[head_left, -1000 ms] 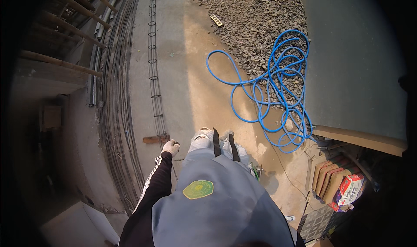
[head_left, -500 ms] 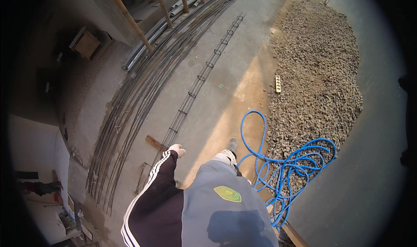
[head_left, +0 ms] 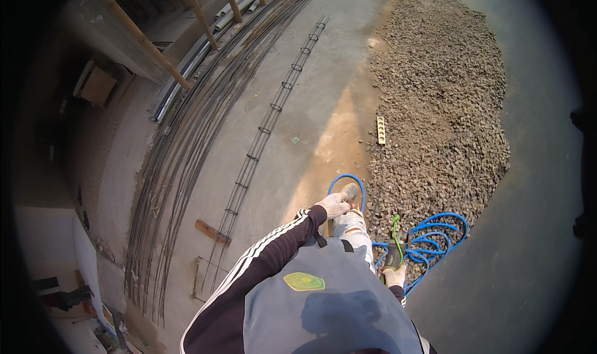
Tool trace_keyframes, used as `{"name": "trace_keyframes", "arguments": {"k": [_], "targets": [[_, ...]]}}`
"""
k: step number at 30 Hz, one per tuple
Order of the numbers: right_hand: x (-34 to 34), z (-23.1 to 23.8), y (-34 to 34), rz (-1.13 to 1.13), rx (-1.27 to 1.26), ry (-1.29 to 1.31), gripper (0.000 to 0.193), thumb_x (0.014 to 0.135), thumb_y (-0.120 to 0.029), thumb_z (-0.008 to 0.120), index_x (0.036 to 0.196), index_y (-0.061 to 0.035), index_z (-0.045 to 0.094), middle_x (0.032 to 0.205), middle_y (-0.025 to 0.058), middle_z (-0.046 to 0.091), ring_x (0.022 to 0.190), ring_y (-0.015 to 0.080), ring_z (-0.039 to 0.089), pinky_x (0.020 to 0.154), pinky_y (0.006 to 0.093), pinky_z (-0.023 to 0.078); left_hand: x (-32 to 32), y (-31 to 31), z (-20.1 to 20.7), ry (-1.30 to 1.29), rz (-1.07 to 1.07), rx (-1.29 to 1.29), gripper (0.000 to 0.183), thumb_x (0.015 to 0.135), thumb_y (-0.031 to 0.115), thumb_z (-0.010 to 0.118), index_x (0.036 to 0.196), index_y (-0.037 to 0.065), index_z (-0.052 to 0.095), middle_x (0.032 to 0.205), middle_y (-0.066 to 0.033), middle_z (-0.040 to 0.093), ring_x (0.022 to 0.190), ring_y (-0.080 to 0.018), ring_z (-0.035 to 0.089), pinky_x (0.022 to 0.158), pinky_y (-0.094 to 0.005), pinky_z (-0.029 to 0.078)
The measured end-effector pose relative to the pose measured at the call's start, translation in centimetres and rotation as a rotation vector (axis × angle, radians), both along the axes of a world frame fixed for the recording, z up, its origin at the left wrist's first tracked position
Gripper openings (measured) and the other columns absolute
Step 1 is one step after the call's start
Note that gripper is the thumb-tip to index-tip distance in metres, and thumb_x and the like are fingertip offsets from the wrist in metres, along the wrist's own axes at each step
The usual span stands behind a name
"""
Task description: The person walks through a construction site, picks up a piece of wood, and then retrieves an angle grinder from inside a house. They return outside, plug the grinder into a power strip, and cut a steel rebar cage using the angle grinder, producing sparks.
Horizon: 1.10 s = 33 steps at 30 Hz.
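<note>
My right hand [head_left: 395,275], in a pale glove, is closed around a dark power tool [head_left: 393,256] low on the right. A bright green cord [head_left: 395,227] curves up beside the tool. Its exact kind is hard to make out. My left hand [head_left: 334,204], gloved too, is near my shoe [head_left: 350,191] with its fingers curled; whatever they hold, if anything, is hidden. A blue hose [head_left: 457,217] lies coiled on the gravel next to the tool, and one loop of it circles around my shoe.
Gravel [head_left: 441,105] is heaped along the right, with a pale power strip [head_left: 381,130] at its edge. To the left, a rebar cage [head_left: 264,130] lies near a wooden block [head_left: 212,232]. Long steel bars [head_left: 180,173] and wooden posts [head_left: 143,37] are farther left.
My left hand has moved right, toward my shoe. My right hand has come into view with the dark tool and green cord. The scene has shifted slightly left.
</note>
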State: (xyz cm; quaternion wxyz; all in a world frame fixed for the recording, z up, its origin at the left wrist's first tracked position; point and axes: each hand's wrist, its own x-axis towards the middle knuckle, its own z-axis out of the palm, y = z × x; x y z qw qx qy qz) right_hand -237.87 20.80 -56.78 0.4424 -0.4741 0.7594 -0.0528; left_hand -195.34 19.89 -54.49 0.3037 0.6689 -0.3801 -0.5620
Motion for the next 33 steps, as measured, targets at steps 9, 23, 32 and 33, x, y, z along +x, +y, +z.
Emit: {"name": "trace_keyframes", "arguments": {"k": [9, 23, 32, 33], "targets": [[15.0, 5.2, -22.9, 0.475, -0.176, 0.14, 0.059, 0.067, -0.02, 0.083, 0.111, 0.0002, 0.049, 0.097, 0.0284, 0.068, 0.093, 0.048, 0.067, 0.082, 0.0497, 0.054, -0.3, -18.0, 2.8, 0.032, -0.365, 0.049, 0.043, 0.097, 0.044, 0.064, 0.099, 0.001, 0.064, 0.086, -0.0149, 0.071, 0.081, -0.0272, 0.067, 0.075, -0.0406, 0.05], [39.0, 8.0, -45.0, 0.938, -0.441, -0.06, 0.052, 0.073, -0.024, 0.078, 0.115, 0.0008, 0.058, 0.103, 0.0223, 0.063, 0.102, 0.0424, 0.063, 0.086, 0.0484, 0.053, 6.4, -37.8, 0.6, 0.588, 0.888, 0.019, 0.056, 0.086, 0.04, 0.084, 0.117, -0.001, 0.062, 0.106, -0.0099, 0.07, 0.093, -0.0183, 0.068, 0.08, -0.0327, 0.057], [51.0, 9.9, -54.6, 1.103, -0.617, -0.064, 0.053, 0.07, -0.025, 0.077, 0.114, -0.0009, 0.06, 0.103, 0.0214, 0.063, 0.101, 0.0395, 0.063, 0.087, 0.0478, 0.053, 18.6, -47.3, -1.3, 0.689, 0.923, -0.188, 0.047, 0.088, 0.042, 0.083, 0.111, 0.005, 0.066, 0.098, -0.0047, 0.07, 0.083, -0.0162, 0.069, 0.073, -0.0354, 0.059], [52.1, 10.1, -55.2, 1.128, -0.61, -0.059, 0.052, 0.071, -0.025, 0.078, 0.113, -0.001, 0.06, 0.103, 0.022, 0.063, 0.102, 0.04, 0.063, 0.087, 0.0485, 0.053, 20.0, -47.9, -1.2, 0.649, 0.937, -0.174, 0.049, 0.087, 0.043, 0.083, 0.113, 0.006, 0.065, 0.097, -0.005, 0.07, 0.083, -0.017, 0.07, 0.072, -0.0361, 0.059]]}}
